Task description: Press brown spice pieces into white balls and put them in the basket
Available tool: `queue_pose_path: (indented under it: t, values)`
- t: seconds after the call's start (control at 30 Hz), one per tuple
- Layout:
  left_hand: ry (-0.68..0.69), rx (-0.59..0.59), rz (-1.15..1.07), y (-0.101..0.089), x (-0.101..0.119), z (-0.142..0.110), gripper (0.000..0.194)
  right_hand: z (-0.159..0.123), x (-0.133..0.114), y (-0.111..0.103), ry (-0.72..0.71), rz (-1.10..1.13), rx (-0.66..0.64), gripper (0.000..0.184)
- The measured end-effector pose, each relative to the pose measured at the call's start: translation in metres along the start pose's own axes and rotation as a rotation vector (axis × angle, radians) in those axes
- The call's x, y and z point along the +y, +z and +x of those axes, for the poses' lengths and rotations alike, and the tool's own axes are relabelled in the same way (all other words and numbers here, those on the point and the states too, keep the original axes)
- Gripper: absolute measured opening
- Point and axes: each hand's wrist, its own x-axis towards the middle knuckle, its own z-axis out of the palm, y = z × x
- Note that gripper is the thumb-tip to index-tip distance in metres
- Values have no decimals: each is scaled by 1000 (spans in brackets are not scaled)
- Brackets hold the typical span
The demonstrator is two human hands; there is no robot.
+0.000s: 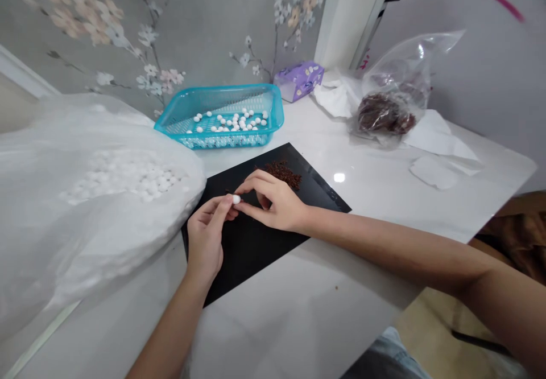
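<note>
My left hand (207, 231) pinches a small white ball (236, 199) between thumb and fingertips over a black mat (256, 237). My right hand (273, 200) rests on the mat, its fingertips pressed together against the same ball. Just behind my right hand lies a small heap of dark brown bits (284, 172) on the mat. Whether the right fingers also hold a brown bit is hidden.
A teal basket (273, 114) with several white balls stands behind the mat. A large white plastic bag (85, 197) of white balls fills the left. A clear bag of brown material (388, 111), a purple tissue box (298, 80) and white paper (435, 171) lie at the right on the white table.
</note>
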Motion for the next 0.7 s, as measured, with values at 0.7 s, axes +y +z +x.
queue_pose_path:
  t: [0.7]
  values:
    - [-42,144,-210,-3,-2,1,26,121,-22,27,-195,-441,-242,19]
